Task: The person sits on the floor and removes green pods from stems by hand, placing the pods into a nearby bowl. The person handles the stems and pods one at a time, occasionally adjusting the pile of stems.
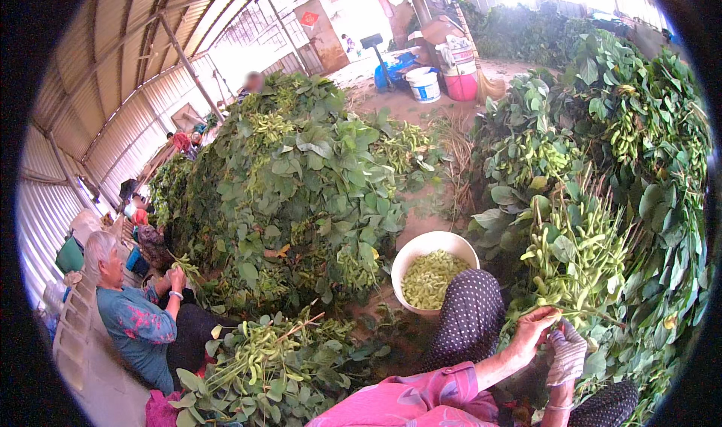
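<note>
Bare and bent at the fingers, my left hand closes on the pods of a soybean plant at lower right. My right hand, in a whitish knit glove, is right beside it, fingers drawn together near the same stem; whether it grips the stem is hard to tell. The plant's green pods and leaves spread above both hands. Left of them, beyond my dotted trouser knee, a white basin holds many picked green pods.
A tall soybean heap fills the centre, another the right. A co-worker sits at left, holding pods. More plants lie between us. Buckets and a straw broom stand at the back, with other people farther left.
</note>
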`<state>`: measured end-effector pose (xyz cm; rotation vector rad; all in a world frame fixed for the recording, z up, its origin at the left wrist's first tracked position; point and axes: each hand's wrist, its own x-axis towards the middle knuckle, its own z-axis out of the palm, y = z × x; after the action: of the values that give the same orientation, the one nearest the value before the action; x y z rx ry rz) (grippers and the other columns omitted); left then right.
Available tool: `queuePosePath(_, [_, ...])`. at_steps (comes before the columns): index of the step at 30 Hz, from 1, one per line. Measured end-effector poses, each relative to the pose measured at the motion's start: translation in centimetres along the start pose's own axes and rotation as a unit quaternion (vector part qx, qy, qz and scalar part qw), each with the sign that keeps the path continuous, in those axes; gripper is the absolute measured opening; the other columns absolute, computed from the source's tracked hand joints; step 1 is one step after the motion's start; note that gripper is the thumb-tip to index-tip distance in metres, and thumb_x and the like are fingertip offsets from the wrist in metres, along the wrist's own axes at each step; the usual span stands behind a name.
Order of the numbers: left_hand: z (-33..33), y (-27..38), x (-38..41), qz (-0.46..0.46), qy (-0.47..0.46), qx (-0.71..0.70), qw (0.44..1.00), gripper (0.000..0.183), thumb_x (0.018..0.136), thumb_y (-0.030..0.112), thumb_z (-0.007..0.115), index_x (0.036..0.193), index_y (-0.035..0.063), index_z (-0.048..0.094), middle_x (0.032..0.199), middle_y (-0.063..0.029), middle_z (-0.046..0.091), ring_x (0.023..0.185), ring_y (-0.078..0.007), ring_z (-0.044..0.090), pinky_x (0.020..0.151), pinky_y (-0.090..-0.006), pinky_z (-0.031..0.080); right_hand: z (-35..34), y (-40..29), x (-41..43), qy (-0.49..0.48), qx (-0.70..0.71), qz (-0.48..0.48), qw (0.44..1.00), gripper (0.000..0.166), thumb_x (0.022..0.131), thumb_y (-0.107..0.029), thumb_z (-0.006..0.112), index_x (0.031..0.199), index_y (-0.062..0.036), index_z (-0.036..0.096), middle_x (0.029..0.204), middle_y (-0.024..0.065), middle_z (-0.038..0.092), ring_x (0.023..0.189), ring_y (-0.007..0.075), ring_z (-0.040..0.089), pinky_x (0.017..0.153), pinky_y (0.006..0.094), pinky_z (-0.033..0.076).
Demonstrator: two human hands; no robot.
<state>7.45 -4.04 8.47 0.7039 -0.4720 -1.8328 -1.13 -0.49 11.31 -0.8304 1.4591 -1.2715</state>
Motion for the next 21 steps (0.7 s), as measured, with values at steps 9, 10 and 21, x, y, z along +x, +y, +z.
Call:
queuePosePath(9, [1.0, 2.6, -0.9, -0.009, -0.001, 0.018, 1.0, 0.007, 0.077, 0.013, 0.056, 0.081, 0.0077, 0.059, 0.072, -0.001, 0.06, 0.064, -0.0117, 0.057, 0.054, -0.0231, 0.045, 0.9, -1.8, -0.6, -0.016, 0.092, 0.05, 0.994, 0.011, 0.073, -0.01, 0.057, 0.081, -0.0034, 0.06, 0.065, -0.0036, 0.051, 0.053, 0.0055, 0.042, 0.045, 0.0202, 0.031])
queuePosePath(10, [0.8, 2.0, -0.3, 0.02, -0.004, 0.03, 0.999, 0.006, 0.076, 0.012, 0.056, 0.075, 0.0071, 0.058, 0.071, -0.0014, 0.059, 0.063, -0.0126, 0.057, 0.052, -0.0234, 0.043, 0.6, -1.6, -0.3, -0.007, 0.053, 0.036, 0.998, 0.015, 0.073, -0.015, 0.056, 0.083, -0.0044, 0.06, 0.067, -0.0001, 0.053, 0.056, 0.0099, 0.044, 0.049, 0.0228, 0.034])
queuePosePath(21, [0.8, 2.4, 0.4, 0.071, -0.021, 0.198, 0.977, 0.01, 0.081, 0.014, 0.057, 0.087, 0.0059, 0.056, 0.074, 0.0035, 0.054, 0.061, -0.0052, 0.049, 0.053, -0.0182, 0.039, 1.6, -0.2, 0.9, -0.014, 0.058, -0.06, 0.996, 0.024, 0.077, -0.007, 0.058, 0.1, -0.0014, 0.059, 0.078, 0.0035, 0.063, 0.066, 0.0084, 0.051, 0.064, 0.0228, 0.043])
